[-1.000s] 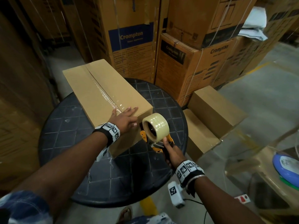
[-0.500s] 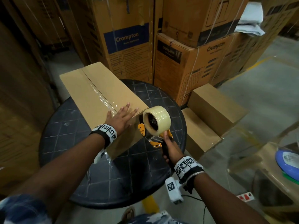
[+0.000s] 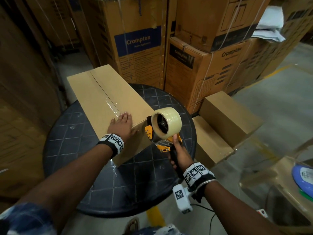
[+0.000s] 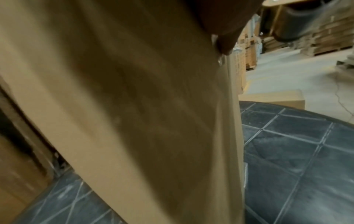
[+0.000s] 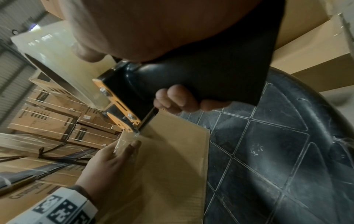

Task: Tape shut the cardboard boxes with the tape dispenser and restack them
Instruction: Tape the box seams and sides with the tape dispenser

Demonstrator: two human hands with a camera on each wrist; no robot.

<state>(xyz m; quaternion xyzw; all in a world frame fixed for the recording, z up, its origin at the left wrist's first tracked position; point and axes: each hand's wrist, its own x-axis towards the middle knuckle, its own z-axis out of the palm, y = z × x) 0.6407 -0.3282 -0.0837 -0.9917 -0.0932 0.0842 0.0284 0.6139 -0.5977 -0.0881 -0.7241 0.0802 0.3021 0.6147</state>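
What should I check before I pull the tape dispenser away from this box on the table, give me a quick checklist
1. Left hand flat on the box, steadying it: ok.
2. Right hand gripping the tape dispenser by its handle: ok.
3. Dispenser mouth against the box's near end face: ok in the right wrist view.
4. Tape on the top seam: shiny strip on the near part; far part cannot tell.
5. Tape cut from the roll: cannot tell.
6. Box fully on the round table: not ok, its far end overhangs the edge.
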